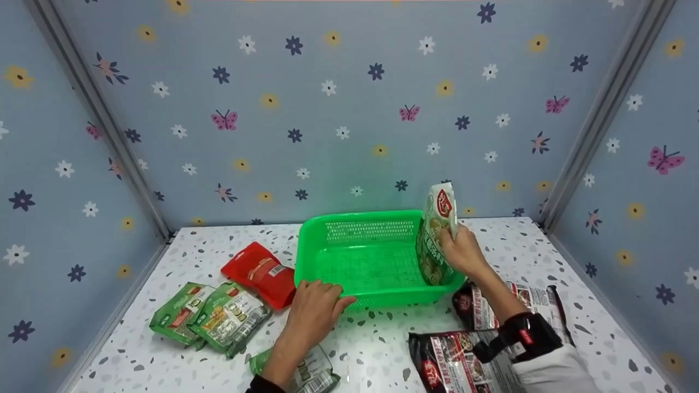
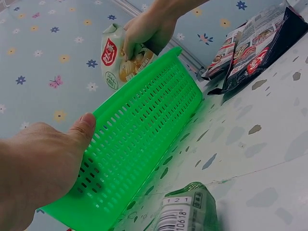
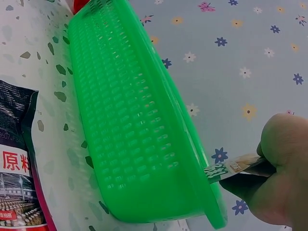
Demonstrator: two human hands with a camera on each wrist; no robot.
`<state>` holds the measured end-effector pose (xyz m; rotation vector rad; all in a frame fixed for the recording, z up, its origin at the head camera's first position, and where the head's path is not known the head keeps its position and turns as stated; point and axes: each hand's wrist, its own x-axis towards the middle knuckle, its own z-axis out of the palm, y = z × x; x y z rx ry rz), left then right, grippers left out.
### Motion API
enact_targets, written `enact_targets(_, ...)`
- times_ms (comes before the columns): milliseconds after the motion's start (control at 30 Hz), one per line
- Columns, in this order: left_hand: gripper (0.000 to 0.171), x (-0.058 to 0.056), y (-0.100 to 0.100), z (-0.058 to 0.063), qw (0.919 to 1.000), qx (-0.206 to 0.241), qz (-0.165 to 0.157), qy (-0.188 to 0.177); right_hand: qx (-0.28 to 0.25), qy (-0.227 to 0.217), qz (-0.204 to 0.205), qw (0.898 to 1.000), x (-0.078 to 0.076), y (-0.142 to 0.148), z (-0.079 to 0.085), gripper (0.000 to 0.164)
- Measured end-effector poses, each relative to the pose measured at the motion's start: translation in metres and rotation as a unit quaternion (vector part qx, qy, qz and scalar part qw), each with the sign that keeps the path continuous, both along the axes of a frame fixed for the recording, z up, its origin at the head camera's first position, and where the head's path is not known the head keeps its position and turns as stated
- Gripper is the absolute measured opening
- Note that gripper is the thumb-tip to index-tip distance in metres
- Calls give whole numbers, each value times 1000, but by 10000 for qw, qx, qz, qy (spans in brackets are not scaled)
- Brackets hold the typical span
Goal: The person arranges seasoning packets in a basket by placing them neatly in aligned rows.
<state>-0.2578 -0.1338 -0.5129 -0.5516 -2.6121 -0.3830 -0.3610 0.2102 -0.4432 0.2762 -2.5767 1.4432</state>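
A green plastic basket (image 1: 360, 267) with slotted sides stands at the back middle of the speckled table. My right hand (image 1: 463, 248) pinches the side edge of a white and green food packet (image 1: 434, 234), which stands upright inside the basket's right end. In the right wrist view a sliver of the packet (image 3: 236, 167) shows between thumb and fingers above the rim. At the basket's front left corner, my left hand (image 1: 317, 305) grips the rim, its thumb (image 2: 84, 127) lying along the outside in the left wrist view.
A red packet (image 1: 262, 273) lies left of the basket, beside two green packets (image 1: 229, 316). Another green packet (image 1: 314, 371) lies under my left forearm. Two black and red packets (image 1: 458, 360) lie at the front right, partly behind my right arm. Patterned wall panels (image 1: 355, 109) enclose the table.
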Motion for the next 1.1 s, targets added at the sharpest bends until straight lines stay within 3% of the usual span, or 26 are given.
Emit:
enact_targets(300,47,-2,1,-1,10000,-31,19,-1,-9,118,-221,9997,-1,1,0,32)
enact_targets(567,49,-2,1,0,9998,-8,50,-167,216,121,70,9997,-1,1,2,40)
enact_targets(800,49,-2,1,0,9999,24,-9,100,-47,-54,178,9998,0,2,1,40)
enact_targets(1100,49,-3,1,-1,9999,-23,-20,134,-155,-181,93,9997,0,5,-3,58)
